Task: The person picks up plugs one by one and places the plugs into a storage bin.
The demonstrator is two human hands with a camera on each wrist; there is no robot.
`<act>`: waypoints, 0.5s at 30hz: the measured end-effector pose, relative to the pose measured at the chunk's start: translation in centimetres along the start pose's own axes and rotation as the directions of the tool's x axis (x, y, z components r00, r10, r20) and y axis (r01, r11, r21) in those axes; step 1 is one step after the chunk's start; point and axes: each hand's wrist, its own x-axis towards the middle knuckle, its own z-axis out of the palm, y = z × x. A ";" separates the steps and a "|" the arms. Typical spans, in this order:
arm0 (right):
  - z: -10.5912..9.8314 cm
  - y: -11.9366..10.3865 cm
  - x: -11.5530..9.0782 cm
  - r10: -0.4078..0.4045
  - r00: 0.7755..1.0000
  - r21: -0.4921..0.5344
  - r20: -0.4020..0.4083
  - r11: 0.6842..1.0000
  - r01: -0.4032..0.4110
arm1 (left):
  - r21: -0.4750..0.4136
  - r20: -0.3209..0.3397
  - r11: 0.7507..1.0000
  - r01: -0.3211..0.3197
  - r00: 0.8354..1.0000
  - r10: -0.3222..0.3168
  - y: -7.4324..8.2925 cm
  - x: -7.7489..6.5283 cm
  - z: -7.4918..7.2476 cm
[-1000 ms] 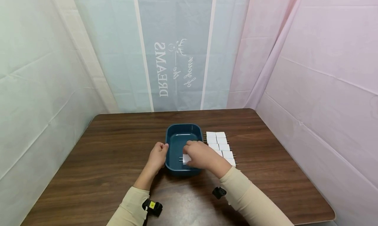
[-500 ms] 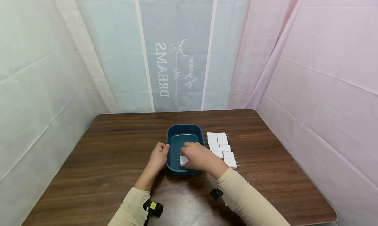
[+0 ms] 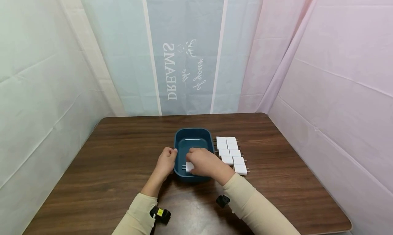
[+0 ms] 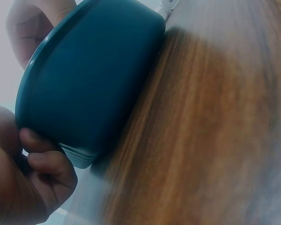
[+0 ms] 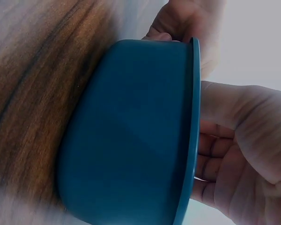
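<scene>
Head view shows the left hand (image 3: 165, 161) with its fingers curled in a pinch on the left rim of a dark teal tub (image 3: 191, 144), which sits upright on the brown wood-grain worktop (image 3: 122, 149). Inside the tub's near part, the right hand (image 3: 202, 162) has thumb and fingers clamped on a white plug (image 3: 189, 167), its two thin prongs pointing left; whether it touches the tub's floor cannot be told. Just right of the tub, more white plugs (image 3: 235, 153) lie in two adjoining columns, prongs outward.
</scene>
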 end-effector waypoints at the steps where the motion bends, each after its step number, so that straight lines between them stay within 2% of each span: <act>1: 0.0 0.0 0.1 0.000 1.000 0.000 0.001 1.000 0.000 | 0.000 0.001 1.000 -0.001 1.000 0.001 0.0 0.0 0.0; 15: 0.3 -0.5 0.6 -0.034 0.999 -0.043 0.005 0.998 0.034 | -0.006 0.012 1.000 -0.005 1.000 0.005 -0.2 0.1 0.1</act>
